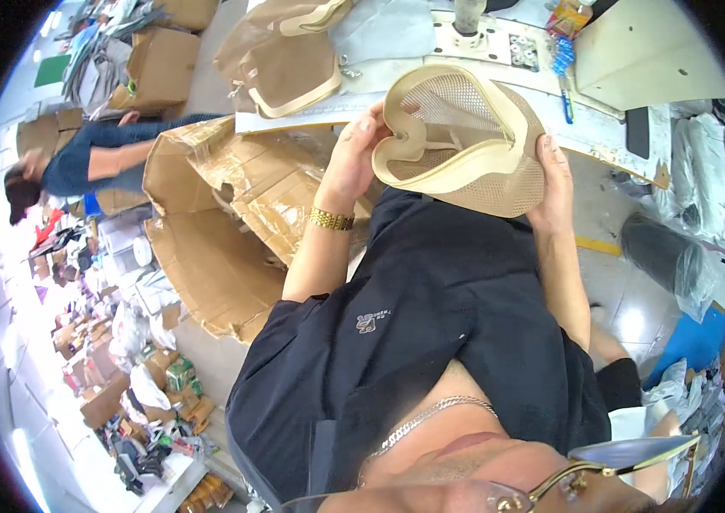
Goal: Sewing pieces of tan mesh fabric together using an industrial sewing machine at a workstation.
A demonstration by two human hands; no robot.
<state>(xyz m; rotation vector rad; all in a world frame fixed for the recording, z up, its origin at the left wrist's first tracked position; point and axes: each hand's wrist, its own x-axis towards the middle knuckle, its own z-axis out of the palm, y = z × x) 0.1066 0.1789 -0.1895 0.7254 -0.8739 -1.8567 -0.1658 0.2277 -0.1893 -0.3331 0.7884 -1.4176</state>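
Observation:
My left hand (358, 152) and my right hand (554, 181) hold a beige mesh pouch (514, 181) between them, over the near edge of a white work table. Its mouth is spread, so the netting inside shows, and a smooth cream band (439, 181) runs round the opening. The left hand grips the pouch's left end, where the band folds inward; a gold bracelet circles that wrist. The right fingers lie along the outer mesh on the right side, with the thumb up near the rim.
Brown mesh pieces with cream trim (290, 75) lie on the table's left. A sewing machine (467, 26), a blue-handled tool (565, 73) and a black phone (638, 132) are farther right. An open cardboard box (208, 248) stands at my left; another person (93, 162) is beyond it.

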